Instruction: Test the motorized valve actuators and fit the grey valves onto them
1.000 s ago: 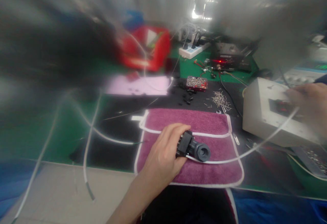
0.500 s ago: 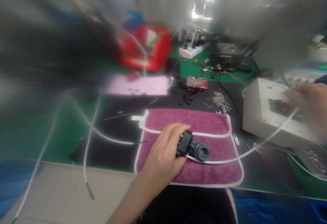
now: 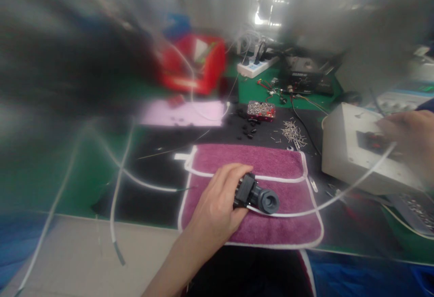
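Note:
On the purple cloth (image 3: pixel 271 231), my left hand (image 3: pixel 217 202) is wrapped round a black camera-like device (image 3: pixel 247 189) with a round lens barrel that points right. The palm hides the device's rear. A white cable (image 3: pixel 335 202) runs from beside the device up to the right. My right hand (image 3: pixel 408 134) is at the far right, by the front of a pale box (image 3: pixel 342 148) with a dark recess. Its fingers look closed at the cable's end, though they are blurred. A thin dark rod (image 3: pixel 375 100) shows just above them.
Behind the cloth lie a small tin of metal pins (image 3: pixel 261 110), a pile of loose pins (image 3: pixel 293 133) and several black pieces (image 3: pixel 250 132). A red bin (image 3: pixel 195 64) and a power strip (image 3: pixel 256 66) stand farther back. Other white cables (image 3: pixel 117 197) hang at left.
Almost nothing differs. My left hand and the device have stayed in place. The right hand remains by the box, with only a very slight shift of its fingers.

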A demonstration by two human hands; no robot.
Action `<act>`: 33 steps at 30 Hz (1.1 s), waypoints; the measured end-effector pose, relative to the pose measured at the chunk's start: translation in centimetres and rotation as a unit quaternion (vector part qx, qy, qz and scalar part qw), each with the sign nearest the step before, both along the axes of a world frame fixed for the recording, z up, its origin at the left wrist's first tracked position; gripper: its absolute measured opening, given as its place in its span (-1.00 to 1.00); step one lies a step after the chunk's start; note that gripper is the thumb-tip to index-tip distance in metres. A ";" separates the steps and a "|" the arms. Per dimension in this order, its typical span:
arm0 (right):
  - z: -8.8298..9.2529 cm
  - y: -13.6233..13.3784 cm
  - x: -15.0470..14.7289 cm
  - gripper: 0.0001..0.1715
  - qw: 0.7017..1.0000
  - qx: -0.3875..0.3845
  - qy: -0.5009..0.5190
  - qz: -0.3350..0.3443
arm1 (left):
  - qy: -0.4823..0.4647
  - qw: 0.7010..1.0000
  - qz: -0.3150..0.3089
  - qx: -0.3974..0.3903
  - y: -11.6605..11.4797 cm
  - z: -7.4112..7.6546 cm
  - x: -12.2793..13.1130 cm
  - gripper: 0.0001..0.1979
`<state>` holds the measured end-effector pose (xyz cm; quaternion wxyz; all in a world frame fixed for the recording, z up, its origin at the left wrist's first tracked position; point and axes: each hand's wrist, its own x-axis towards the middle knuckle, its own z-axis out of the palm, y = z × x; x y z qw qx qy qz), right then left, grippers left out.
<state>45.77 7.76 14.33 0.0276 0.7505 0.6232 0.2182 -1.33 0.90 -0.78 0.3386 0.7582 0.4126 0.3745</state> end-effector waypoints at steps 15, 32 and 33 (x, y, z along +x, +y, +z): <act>1.5 0.5 -1.8 -0.37 0.985 -0.001 0.129 -0.114 | 0.001 1.000 -0.003 -0.003 -0.1 0.1 -0.1 -0.26; 0.2 0.6 -1.2 -0.40 0.998 0.012 0.036 -0.045 | -0.001 1.000 -0.003 -0.003 0.0 0.1 0.0 -0.24; 0.2 0.6 -1.2 -0.40 0.999 0.010 0.033 -0.042 | -0.002 1.000 -0.004 -0.003 0.0 0.1 0.0 -0.24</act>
